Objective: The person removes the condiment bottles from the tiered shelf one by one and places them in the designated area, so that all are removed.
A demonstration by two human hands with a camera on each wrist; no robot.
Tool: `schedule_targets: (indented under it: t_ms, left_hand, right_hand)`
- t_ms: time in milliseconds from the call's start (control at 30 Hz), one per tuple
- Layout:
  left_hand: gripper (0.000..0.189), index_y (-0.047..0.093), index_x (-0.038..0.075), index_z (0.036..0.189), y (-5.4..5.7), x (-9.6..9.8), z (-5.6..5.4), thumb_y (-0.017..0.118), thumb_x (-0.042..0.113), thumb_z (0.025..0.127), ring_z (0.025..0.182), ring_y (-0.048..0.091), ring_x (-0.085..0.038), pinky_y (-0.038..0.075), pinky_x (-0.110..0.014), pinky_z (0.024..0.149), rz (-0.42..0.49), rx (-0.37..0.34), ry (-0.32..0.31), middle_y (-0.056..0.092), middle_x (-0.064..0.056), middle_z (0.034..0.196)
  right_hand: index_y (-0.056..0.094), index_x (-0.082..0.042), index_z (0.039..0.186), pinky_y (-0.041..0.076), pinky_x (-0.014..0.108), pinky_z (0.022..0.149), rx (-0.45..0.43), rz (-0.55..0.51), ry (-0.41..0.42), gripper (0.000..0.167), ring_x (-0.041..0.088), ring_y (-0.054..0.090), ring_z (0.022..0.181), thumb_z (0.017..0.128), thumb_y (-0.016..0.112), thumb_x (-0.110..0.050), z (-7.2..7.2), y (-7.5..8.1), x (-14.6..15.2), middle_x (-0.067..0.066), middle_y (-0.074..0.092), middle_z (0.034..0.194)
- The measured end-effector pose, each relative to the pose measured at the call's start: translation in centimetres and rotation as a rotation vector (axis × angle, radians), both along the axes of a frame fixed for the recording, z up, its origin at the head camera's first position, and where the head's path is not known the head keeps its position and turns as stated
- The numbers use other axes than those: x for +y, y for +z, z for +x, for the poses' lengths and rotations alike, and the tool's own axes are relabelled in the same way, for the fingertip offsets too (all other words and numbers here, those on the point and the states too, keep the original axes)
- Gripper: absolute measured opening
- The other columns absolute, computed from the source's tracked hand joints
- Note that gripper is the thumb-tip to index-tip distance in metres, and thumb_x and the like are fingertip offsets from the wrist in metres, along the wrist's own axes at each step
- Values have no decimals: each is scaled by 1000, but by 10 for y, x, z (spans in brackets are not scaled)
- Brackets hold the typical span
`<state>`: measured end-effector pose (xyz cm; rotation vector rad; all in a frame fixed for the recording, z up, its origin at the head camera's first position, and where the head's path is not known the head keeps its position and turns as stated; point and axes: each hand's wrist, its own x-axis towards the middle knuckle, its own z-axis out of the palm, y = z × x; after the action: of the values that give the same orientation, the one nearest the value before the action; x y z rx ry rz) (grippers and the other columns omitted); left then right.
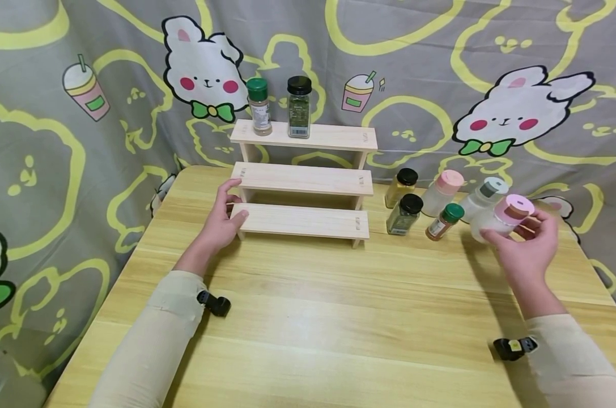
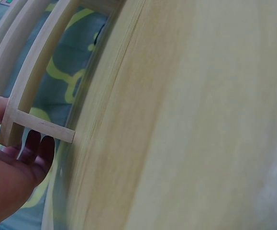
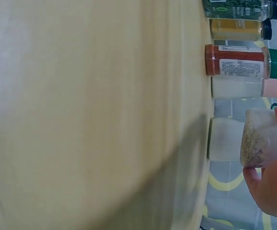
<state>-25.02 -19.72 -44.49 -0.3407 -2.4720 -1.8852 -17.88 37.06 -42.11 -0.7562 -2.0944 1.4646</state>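
Observation:
A three-step wooden rack (image 1: 300, 220) stands at the back of the table. My left hand (image 1: 220, 224) grips its left end, thumb on the lowest step and fingers around the side; the left wrist view shows them behind the leg (image 2: 45, 127). At the right, my right hand (image 1: 531, 243) holds a frosted jar with a pinkish-purple lid (image 1: 514, 208) between thumb and fingers. In the right wrist view this jar (image 3: 255, 139) is raised off the tabletop, with grainy contents low inside. A green-capped bottle (image 1: 259, 107) and a black-capped bottle (image 1: 299, 107) stand on the top step.
Between rack and right hand stand two black-capped bottles, one yellowish (image 1: 400, 188) and one green (image 1: 404, 215). Beside them are a small green-capped red bottle (image 1: 444, 222), a pink-lidded frosted jar (image 1: 442, 194) and a grey-white-lidded one (image 1: 483, 199). A patterned curtain (image 1: 415, 51) hangs behind.

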Motion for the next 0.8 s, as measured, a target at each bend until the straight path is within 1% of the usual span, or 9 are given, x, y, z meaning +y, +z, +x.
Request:
schedule_targets:
  t_ms: [67,100,200,400,633,800]
  left_hand:
    - [70,25,21,154,-8,-2,-4,52,-10,97,102,44,-31,41,-32,80,4,1,4,38,-27,123]
    - [70,25,22,154,-8,-2,-5,52,-10,97,102,44,-31,42,-32,80,2,4,5,38,-26,123]
    - [71,25,22,153,-9,-2,-4,53,-10,97,101,44,-30,42,-31,79,0,13,9,39,-25,122]
    - [70,25,20,153,-11,-3,-5,53,-10,97,100,44,-31,41,-30,78,-3,23,13,40,-26,121]
    - [70,26,23,153,-11,-4,-4,52,-10,97,99,44,-30,42,-31,79,-10,29,14,40,-24,119]
    - [70,27,25,152,-11,-3,-4,52,-9,97,99,45,-30,42,-33,80,-16,27,13,40,-22,119]
  right_hand:
    - [48,-27,137,45,17,87,-22,-4,3,83,8,48,108,69,91,-6,0,-2,0,-8,47,125]
    - [47,-28,138,44,19,89,-34,-3,5,83,8,48,109,70,91,-7,1,-3,0,-8,47,126]
    - [45,-29,139,43,21,93,-77,11,15,82,8,46,111,72,90,-10,1,-7,0,-8,46,128]
    - [43,-31,139,44,22,93,-134,47,20,81,8,45,113,74,90,-18,-1,-15,2,-10,45,128]
    - [41,-33,140,42,25,97,-158,35,23,82,9,44,116,74,90,-22,-3,-19,5,-9,43,131]
    - [41,-33,138,41,25,97,-169,23,19,81,8,44,115,75,90,-22,-2,-21,6,-10,42,130]
